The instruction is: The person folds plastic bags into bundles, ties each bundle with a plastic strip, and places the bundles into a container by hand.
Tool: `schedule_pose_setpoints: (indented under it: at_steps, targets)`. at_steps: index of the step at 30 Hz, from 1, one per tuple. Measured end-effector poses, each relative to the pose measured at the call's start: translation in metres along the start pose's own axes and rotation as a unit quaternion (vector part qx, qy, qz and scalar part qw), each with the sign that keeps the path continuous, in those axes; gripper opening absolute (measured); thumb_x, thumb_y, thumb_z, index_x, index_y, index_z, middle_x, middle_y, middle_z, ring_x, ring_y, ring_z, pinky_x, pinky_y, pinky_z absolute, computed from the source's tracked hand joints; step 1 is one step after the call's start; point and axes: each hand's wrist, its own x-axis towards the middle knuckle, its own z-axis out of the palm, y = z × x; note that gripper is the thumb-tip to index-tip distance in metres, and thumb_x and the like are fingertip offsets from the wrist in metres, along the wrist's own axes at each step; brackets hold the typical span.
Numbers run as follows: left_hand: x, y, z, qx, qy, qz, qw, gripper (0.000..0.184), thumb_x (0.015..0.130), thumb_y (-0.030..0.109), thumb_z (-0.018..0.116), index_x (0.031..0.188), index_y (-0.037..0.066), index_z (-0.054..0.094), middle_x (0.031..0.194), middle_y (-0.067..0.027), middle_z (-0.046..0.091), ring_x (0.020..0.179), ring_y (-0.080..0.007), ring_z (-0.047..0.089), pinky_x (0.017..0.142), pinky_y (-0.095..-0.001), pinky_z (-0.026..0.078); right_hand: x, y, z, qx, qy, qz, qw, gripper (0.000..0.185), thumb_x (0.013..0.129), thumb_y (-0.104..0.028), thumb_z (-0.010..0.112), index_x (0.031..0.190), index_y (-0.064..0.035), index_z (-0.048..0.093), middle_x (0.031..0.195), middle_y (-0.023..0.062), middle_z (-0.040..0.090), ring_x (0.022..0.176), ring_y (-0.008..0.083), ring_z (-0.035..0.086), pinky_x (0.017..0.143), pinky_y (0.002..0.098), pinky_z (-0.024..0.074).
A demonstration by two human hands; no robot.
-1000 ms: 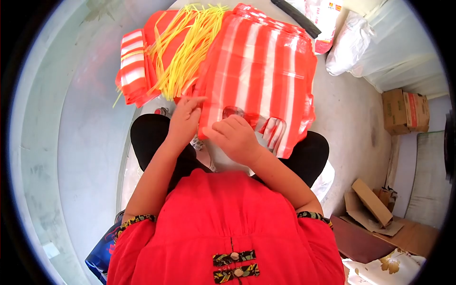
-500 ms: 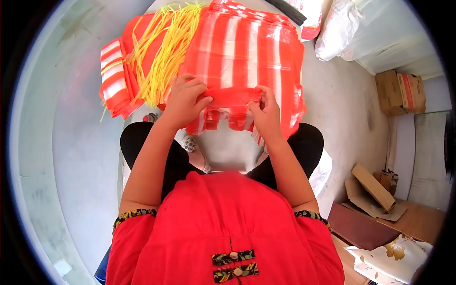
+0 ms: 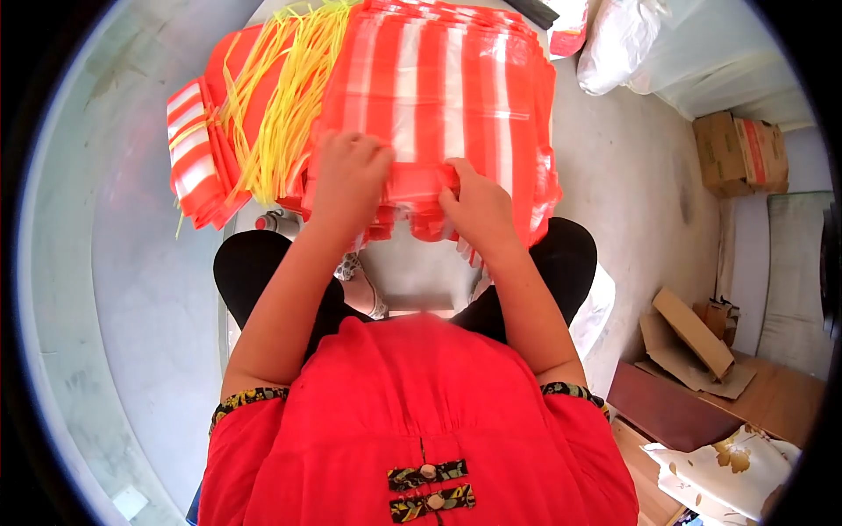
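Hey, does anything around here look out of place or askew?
The cardboard on the brown furniture at right looks askew: loose pieces lie at odd angles, one across another. I see nothing spilled.

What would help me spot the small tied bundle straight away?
Start at the wide striped stack. Look left, past the loose yellow strips, to the bundle. It is narrow and folded, with a yellow tie around it, while the stack lies spread flat.

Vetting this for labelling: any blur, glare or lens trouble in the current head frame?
Head view: strong fisheye bending, black corners; left hand motion-blurred, its fingers smeared; right hand slightly soft; white glints on the striped plastic; yellow strips fairly crisp; light bright and diffuse, no hard shadow across the plastic.
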Motion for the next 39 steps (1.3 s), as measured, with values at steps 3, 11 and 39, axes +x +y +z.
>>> schedule_pose_setpoints:
  at_steps: [3,11,39]
  targets:
    - [-0.006,0.017,0.021,-0.085,-0.020,0.080,0.993,0.036,0.084,0.007,0.065,0.120,0.003,0.067,0.130,-0.0118,0.064,0.125,-0.0327,0.057,0.109,-0.0446,0.045,0.001,0.000,0.002,-0.004,-0.001,0.001,1.000,0.043,0.091,-0.024,0.061,0.131,-0.0080,0.062,0.096,0.0195,0.073,0.091,0.0370,0.071,0.082,0.0453,0.0545]
    - [-0.014,0.022,0.033,-0.152,-0.087,0.095,0.980,0.051,0.080,-0.003,0.061,0.131,0.000,0.062,0.143,-0.0170,0.058,0.137,-0.0361,0.051,0.115,-0.0451,0.042,-0.027,0.028,-0.015,-0.008,0.045,-0.141,0.989,0.034,0.084,-0.007,0.069,0.118,-0.0069,0.065,0.116,0.0128,0.068,0.108,0.0331,0.064,0.088,0.0445,0.0535]
    - [-0.011,0.024,0.030,-0.212,-0.136,0.019,0.967,0.055,0.083,-0.004,0.061,0.135,0.011,0.064,0.147,-0.0122,0.057,0.142,-0.0356,0.046,0.117,-0.0465,0.038,-0.025,0.077,-0.021,0.275,0.226,-0.060,0.933,0.025,0.103,-0.014,0.058,0.126,-0.0044,0.061,0.139,0.0086,0.060,0.126,0.0190,0.053,0.102,0.0343,0.0459]
